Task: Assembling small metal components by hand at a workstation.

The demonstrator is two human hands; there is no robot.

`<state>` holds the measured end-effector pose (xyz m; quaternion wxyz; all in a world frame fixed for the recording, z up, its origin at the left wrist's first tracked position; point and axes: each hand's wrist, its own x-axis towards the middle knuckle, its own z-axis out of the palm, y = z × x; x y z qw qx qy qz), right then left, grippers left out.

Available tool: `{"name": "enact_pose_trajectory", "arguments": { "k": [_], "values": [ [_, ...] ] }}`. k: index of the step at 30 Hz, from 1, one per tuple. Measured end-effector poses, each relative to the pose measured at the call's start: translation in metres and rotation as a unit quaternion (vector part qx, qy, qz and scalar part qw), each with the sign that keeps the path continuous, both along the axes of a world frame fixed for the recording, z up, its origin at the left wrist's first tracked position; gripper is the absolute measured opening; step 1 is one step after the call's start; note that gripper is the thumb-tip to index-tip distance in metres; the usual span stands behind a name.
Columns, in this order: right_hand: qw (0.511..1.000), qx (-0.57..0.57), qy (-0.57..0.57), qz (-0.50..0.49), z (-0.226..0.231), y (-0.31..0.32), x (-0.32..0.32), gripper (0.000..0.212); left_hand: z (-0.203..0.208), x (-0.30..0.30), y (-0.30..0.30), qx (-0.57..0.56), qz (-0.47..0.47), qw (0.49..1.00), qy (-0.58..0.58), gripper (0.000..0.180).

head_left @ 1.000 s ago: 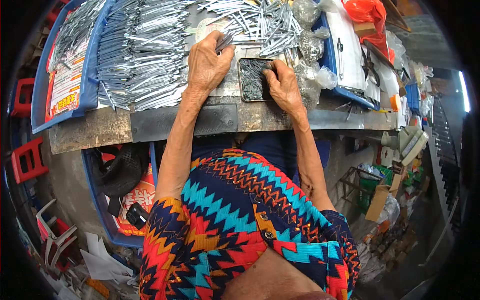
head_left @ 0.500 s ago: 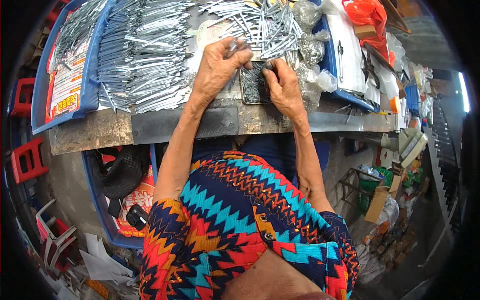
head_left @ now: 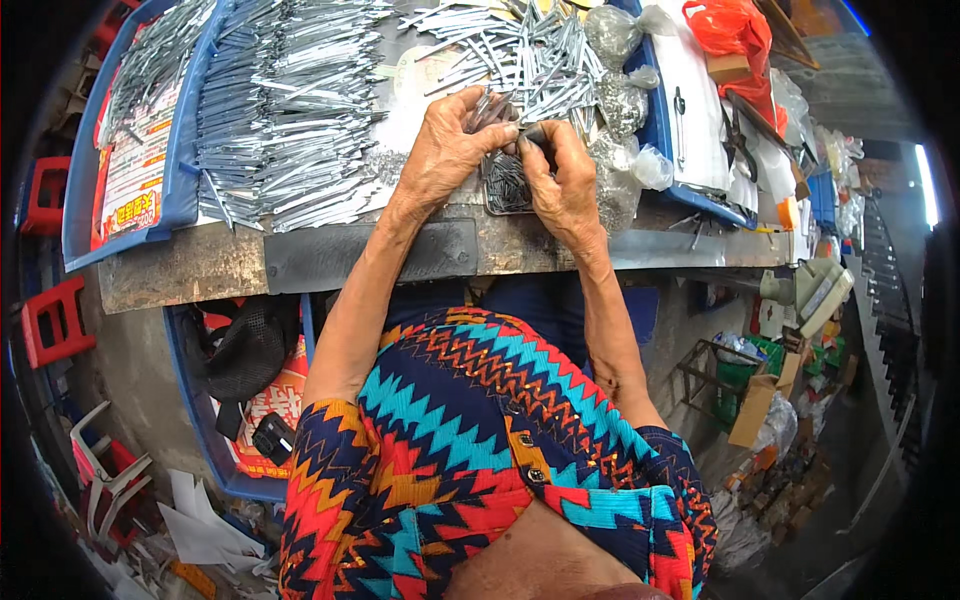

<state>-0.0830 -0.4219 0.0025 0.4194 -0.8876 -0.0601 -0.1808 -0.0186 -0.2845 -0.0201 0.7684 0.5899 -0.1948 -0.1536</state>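
Two hands meet over the workbench in the head view, at about twelve o'clock from the person's patterned blouse (head_left: 480, 440). The left hand (head_left: 445, 155) is curled, fingers closed round a small bundle of thin metal pins (head_left: 487, 108) that juts out at its one o'clock. The right hand (head_left: 560, 180) sits just beside it at three o'clock, thumb and forefinger pinched together at the bundle's end; what it grips there is probably one of the pins, though the fingers hide it. Beneath both hands lies a small dark tray (head_left: 503, 188) holding loose pins, near the front edge of the worn bench (head_left: 200, 265). At eleven o'clock from the hands, rows of long silvery metal strips (head_left: 290, 110) fill a blue bin (head_left: 180, 195). At twelve to one o'clock a loose heap of similar strips (head_left: 530, 55) lies scattered, with clear plastic bags (head_left: 625, 150) just beside the right hand at two o'clock.
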Motion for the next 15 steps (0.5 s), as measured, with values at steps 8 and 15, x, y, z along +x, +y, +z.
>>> {"name": "enact_pose_trajectory", "arguments": {
  "k": [8,15],
  "values": [
    [0.928,0.365,0.056,-0.041,-0.006,0.016,0.002,0.012,0.002,-0.006,0.0,-0.121,-0.017,0.988,0.094,0.025],
    [0.915,0.401,0.04,-0.028,0.003,0.007,0.011,0.015,0.006,-0.008,0.0,-0.072,-0.007,0.995,0.072,0.026]
  ]
}}
